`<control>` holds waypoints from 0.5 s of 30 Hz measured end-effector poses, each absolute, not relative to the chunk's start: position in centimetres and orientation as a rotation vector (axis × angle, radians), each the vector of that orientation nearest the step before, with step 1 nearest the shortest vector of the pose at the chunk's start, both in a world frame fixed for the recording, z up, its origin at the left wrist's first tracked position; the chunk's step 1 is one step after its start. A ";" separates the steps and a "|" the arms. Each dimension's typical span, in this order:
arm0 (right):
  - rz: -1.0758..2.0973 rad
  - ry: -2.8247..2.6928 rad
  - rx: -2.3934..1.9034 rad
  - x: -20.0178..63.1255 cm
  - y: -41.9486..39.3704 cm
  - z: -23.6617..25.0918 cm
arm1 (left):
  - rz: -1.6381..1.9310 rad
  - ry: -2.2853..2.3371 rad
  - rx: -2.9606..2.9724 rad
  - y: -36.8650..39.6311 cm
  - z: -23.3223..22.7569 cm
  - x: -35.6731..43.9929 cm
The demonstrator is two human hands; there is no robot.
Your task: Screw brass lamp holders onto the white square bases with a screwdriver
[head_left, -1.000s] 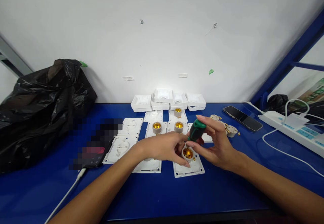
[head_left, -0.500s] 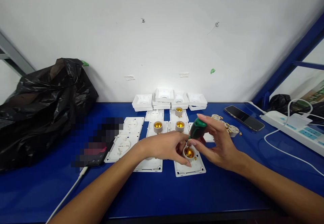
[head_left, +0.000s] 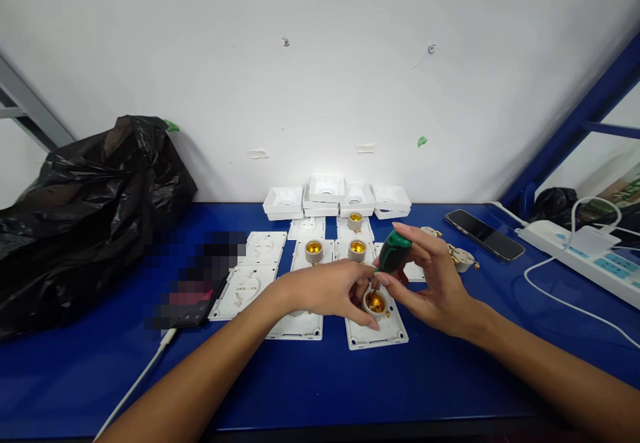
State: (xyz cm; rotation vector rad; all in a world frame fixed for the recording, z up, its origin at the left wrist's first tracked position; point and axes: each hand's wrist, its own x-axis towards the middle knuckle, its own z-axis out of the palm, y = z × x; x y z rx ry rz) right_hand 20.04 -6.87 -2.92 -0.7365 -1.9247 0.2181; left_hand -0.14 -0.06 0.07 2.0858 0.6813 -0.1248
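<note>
A green and black screwdriver is in my right hand, fingers closed round its handle. Its shaft slants down into a round lamp socket with a brass-coloured lining. That socket sits on a white square plate near the table's front. My left hand is closed about the socket's left side, thumb at the front and fingers behind, partly hidden. Beyond my hands, other sockets stand upright on white plates.
Stacked white covers line the wall. Loose sockets, a phone and a power strip with white cables lie right. At left are a black plastic bag, a partly blurred dark device and more plates.
The whole view has shifted slightly. Both hands keep their places at the socket, and the screwdriver stays in it with its handle turned a little.
</note>
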 end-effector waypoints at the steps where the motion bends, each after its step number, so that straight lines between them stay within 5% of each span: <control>1: 0.215 -1.924 -0.737 20.0 -6.9 -2.9 | -0.123 0.683 2.088 -0.1 0.1 -0.1; 15: 0.250 -1.936 -0.734 20.0 -6.9 -2.5 | -0.114 0.660 2.126 0.0 -0.1 -0.1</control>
